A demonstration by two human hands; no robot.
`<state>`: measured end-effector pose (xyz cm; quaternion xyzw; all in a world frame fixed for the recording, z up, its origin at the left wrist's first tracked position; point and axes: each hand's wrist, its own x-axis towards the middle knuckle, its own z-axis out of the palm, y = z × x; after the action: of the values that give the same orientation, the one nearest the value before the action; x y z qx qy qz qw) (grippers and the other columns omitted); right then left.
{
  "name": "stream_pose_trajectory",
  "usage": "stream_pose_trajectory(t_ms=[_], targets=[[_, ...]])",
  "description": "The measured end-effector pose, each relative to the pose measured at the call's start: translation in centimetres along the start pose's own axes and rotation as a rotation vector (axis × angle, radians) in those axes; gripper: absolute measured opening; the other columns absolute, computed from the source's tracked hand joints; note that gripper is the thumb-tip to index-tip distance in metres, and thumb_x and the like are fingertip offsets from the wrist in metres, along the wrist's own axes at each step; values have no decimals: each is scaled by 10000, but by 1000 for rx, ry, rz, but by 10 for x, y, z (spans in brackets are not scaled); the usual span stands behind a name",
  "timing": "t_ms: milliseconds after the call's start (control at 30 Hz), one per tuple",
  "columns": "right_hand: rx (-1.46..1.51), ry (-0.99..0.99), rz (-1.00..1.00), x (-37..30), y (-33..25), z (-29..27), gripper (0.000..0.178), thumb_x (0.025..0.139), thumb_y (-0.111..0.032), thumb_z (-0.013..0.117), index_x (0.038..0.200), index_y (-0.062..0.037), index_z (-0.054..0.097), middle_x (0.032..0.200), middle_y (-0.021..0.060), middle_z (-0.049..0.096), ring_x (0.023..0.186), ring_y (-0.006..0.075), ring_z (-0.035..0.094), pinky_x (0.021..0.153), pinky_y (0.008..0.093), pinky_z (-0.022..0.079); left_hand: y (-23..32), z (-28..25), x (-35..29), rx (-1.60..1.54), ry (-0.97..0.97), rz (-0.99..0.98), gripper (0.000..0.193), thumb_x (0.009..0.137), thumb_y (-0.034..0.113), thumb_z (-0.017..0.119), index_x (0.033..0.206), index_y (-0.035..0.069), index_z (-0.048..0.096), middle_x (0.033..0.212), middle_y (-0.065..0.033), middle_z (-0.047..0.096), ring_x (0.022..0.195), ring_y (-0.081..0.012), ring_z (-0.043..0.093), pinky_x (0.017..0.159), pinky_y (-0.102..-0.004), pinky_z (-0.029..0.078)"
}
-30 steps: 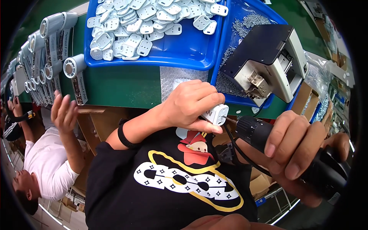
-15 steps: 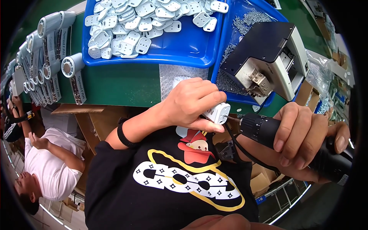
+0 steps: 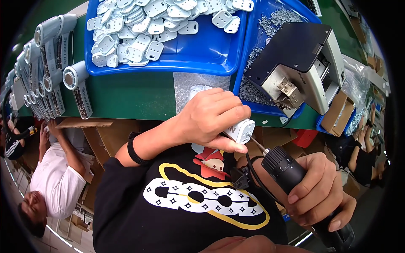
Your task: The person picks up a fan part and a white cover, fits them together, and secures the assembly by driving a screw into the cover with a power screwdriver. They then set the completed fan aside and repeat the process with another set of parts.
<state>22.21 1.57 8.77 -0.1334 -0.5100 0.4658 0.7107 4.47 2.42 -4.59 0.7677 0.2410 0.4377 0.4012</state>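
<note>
My left hand [image 3: 213, 116] is closed round a white fan body [image 3: 243, 131], its flat end turned to the right and showing small holes. The far part of the body peeks out above my knuckles, over a sheet of bubble wrap [image 3: 184, 86]. In my right hand [image 3: 318, 192] is a black electric screwdriver [image 3: 283, 166], tilted up and to the left. Its thin bit reaches the fan's end; whether the tip sits inside a hole or just touches is too small to tell. A black cord hangs beside the screwdriver.
A blue tray [image 3: 194, 57] of pale blue plates stands at the back. Right of it, a blue bin [image 3: 310, 17] holds loose screws and a black-and-white screw feeder [image 3: 291, 55]. Several fans [image 3: 78, 84] stand at left on the green table [image 3: 130, 97]. A person [image 3: 59, 177] sits at left.
My right hand and the screwdriver have swung down and leftward, so the tool slants more steeply. The fan's end has tilted slightly; my left hand keeps its hold.
</note>
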Motion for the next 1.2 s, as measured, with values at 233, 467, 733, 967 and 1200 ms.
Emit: stream_pose_trajectory(t_ms=[233, 467, 733, 967, 1200], targets=[[79, 93, -16, 1, 1, -3, 297, 743, 28, 773, 911, -78, 553, 653, 5, 668, 518, 100, 655, 518, 248, 568, 1, -1, 3, -40, 6, 19, 617, 816, 591, 717, 971, 8, 589, 794, -81, 600, 595, -253, 556, 515, -362, 410], [-5, 74, -52, -8, 1, 2, 304, 759, 55, 756, 929, -72, 538, 647, 5, 658, 526, 103, 658, 528, 248, 581, 4, -3, 3, -25, -5, -6, 592, 763, 568, 751, 947, 24, 606, 774, -65, 558, 634, -240, 560, 556, -346, 428], [-419, 187, -98, -14, -19, 6, 494, 973, -509, 590, 1163, -59, 515, 726, 51, 605, 537, 180, 576, 564, 334, 527, -1, -1, -4, -21, 30, 21, 631, 823, 596, 713, 988, -1, 593, 792, -99, 607, 612, -261, 577, 535, -365, 436], [-452, 331, 37, -9, 8, -33, 781, 836, -752, 580, 1120, -26, 529, 708, 75, 555, 531, 179, 519, 592, 353, 429, 3, -4, -1, -22, 8, 17, 624, 826, 586, 715, 993, -3, 594, 786, -105, 603, 621, -269, 584, 549, -372, 443], [-185, 163, 53, 2, -28, 14, 648, 879, -664, 581, 1071, -48, 525, 722, 24, 569, 550, 135, 548, 594, 295, 446, 2, -2, -2, -35, 7, -14, 606, 785, 568, 748, 991, 15, 611, 808, -93, 599, 652, -272, 592, 576, -369, 455]])
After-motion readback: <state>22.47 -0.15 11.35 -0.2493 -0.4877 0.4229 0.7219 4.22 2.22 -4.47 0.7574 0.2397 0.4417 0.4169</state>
